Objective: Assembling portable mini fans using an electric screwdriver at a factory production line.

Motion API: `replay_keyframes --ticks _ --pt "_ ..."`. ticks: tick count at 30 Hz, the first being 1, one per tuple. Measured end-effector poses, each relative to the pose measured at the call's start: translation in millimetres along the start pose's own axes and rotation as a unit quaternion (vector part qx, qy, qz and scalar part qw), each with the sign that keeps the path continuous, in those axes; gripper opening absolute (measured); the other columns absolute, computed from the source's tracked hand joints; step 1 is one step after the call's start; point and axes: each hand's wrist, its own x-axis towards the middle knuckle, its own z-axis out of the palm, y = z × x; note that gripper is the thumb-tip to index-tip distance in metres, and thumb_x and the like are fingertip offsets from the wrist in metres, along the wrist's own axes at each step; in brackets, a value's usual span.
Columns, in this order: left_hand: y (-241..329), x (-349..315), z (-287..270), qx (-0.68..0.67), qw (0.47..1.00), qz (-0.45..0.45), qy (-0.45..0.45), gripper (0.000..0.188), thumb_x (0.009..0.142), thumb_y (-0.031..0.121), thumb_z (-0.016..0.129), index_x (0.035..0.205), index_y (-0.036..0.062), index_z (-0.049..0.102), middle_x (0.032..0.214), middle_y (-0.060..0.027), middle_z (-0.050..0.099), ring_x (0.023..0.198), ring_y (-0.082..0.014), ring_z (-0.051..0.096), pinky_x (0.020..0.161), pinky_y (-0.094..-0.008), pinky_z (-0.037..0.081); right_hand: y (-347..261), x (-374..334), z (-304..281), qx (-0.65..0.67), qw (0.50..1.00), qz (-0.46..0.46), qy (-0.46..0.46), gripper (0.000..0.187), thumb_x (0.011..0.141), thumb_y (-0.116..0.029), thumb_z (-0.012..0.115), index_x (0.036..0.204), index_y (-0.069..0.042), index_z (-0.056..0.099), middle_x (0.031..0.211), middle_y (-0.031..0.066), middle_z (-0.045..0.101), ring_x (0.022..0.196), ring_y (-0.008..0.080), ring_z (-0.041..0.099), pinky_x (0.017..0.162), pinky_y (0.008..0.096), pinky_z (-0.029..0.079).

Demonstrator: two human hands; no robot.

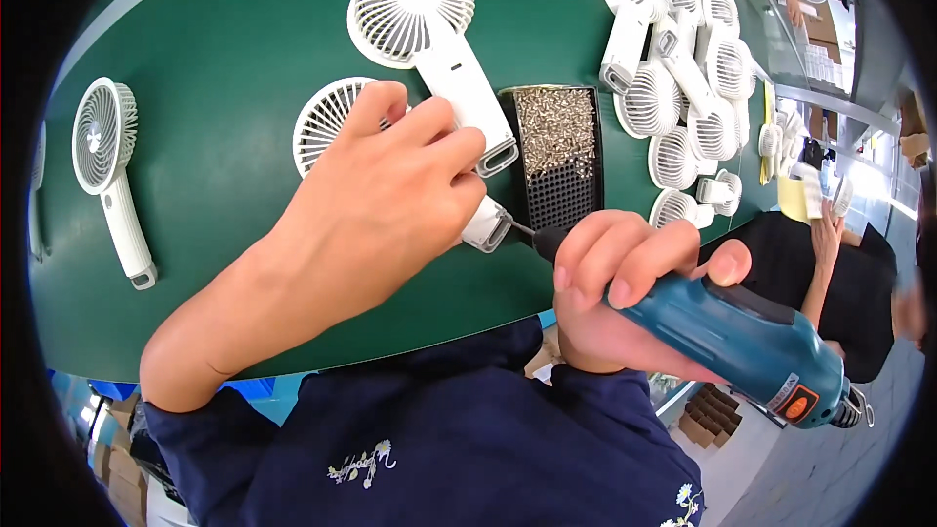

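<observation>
Lying near the left edge of the green surface [224, 263], a white handheld fan [119, 203] rests well apart from the hands, perhaps so that its cage and handle stay out of the way. Toward the middle, the left hand [386, 171] arches over a half-covered fan [485, 229]; its fingers are curled in on that fan's handle, their tips hidden, apparently pinning it against the twist of a tool. That fan's cage points to the left edge and its loop end faces right, which leaves the end within the tool's reach. An upper fan [451, 57] lies nearer the far edge, its handle slanting down just beside the knuckles. Next comes a black tray [566, 200] of small screws, likely placed between the hands so either can reach it. The right hand [610, 278] has its fingers wrapped round a blue electric screwdriver [732, 337], slanted so that its bit [523, 229] meets the loop end; whether it sits in a screw is too small to tell. By the right edge, a group of white fans [652, 102] lies heaped close together, probably to save room.
</observation>
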Motion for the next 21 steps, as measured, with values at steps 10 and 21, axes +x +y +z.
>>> replay_keyframes --ticks 10,21 --pt "-0.2 -0.1 0.5 0.004 1.000 0.002 -0.003 0.037 0.063 0.017 0.085 0.096 0.0078 0.068 0.100 -0.0005 0.057 0.098 -0.0197 0.052 0.093 -0.0415 0.036 -2.2 0.8 -1.9 0.020 0.999 0.021 0.015 0.069 0.092 -0.067 0.051 0.128 -0.010 0.038 0.078 0.0134 0.055 0.052 0.0237 0.056 0.048 0.0374 0.048" --pt "-0.2 0.5 3.0 -0.007 1.000 -0.002 0.006 0.038 0.063 0.018 0.085 0.096 0.0083 0.068 0.100 -0.0003 0.057 0.099 -0.0196 0.052 0.093 -0.0418 0.036 0.9 0.6 2.0 0.003 1.000 -0.001 0.015 0.070 0.092 -0.067 0.050 0.127 -0.008 0.037 0.077 0.0137 0.055 0.053 0.0227 0.056 0.048 0.0365 0.048"
